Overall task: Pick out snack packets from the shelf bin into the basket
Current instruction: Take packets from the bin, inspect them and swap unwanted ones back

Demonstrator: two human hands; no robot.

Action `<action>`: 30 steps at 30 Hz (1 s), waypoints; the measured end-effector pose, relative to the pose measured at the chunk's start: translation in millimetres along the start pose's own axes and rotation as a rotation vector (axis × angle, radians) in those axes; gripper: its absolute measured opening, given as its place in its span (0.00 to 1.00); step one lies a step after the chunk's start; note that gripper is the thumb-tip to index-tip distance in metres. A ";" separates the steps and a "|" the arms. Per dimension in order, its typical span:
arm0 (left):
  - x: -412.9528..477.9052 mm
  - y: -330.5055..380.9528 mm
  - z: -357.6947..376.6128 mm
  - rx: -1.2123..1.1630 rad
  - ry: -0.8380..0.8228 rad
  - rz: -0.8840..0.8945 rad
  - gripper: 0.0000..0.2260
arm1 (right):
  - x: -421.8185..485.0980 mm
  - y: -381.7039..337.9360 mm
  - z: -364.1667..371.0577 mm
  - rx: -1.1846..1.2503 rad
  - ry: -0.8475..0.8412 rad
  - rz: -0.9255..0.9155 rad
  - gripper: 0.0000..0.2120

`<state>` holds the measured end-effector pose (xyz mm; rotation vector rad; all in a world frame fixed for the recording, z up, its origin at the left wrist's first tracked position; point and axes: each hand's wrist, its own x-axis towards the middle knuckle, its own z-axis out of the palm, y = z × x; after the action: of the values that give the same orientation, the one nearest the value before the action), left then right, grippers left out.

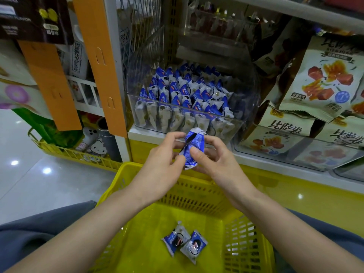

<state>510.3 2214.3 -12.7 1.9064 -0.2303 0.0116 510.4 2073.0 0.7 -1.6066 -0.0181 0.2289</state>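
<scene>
Grip of left hand (157, 154) and right hand (214, 160): fingertip pinch on crinkled blue-and-white snack packet (190, 149)

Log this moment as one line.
hands: left hand, right hand pinch blue packet | where: between shelf bin and basket | in basket: two packets | shelf bin: stocked

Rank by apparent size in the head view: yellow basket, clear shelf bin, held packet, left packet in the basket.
1. yellow basket, largest, but nearest the camera.
2. clear shelf bin.
3. held packet and left packet in the basket look alike; not ranked.
</scene>
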 end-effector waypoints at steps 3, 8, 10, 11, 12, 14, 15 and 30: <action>-0.7 -0.6 -2.4 0.093 0.015 0.033 0.14 | 0.5 0.7 2.4 -0.046 -0.012 -0.022 0.17; -3.4 0.1 -6.4 0.343 0.096 0.144 0.07 | 0.9 1.1 3.3 -0.077 -0.075 -0.025 0.15; -2.3 -0.2 -8.0 0.376 0.127 0.158 0.07 | 0.7 1.2 4.1 -0.101 -0.099 -0.030 0.13; -1.7 -0.1 -8.6 0.377 0.134 0.151 0.08 | 0.6 1.6 4.5 -0.110 -0.107 -0.032 0.13; -1.1 -0.3 -8.9 0.378 0.131 0.136 0.08 | 0.4 2.5 4.8 -0.114 -0.110 -0.034 0.13; -0.7 0.4 -8.5 0.363 0.103 0.114 0.08 | 0.0 4.5 5.5 -0.122 -0.092 -0.031 0.14; -0.4 1.7 -7.8 0.340 0.089 0.112 0.08 | 0.2 6.0 5.4 -0.145 -0.062 -0.039 0.14; 5.0 -1.5 -3.7 0.072 0.106 -0.017 0.15 | 2.6 5.2 4.2 -0.427 0.082 -0.241 0.15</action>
<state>515.9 2217.5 -12.2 1.9724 -0.1438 0.1106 511.7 2077.2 -4.9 -2.0181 -0.2075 -0.0330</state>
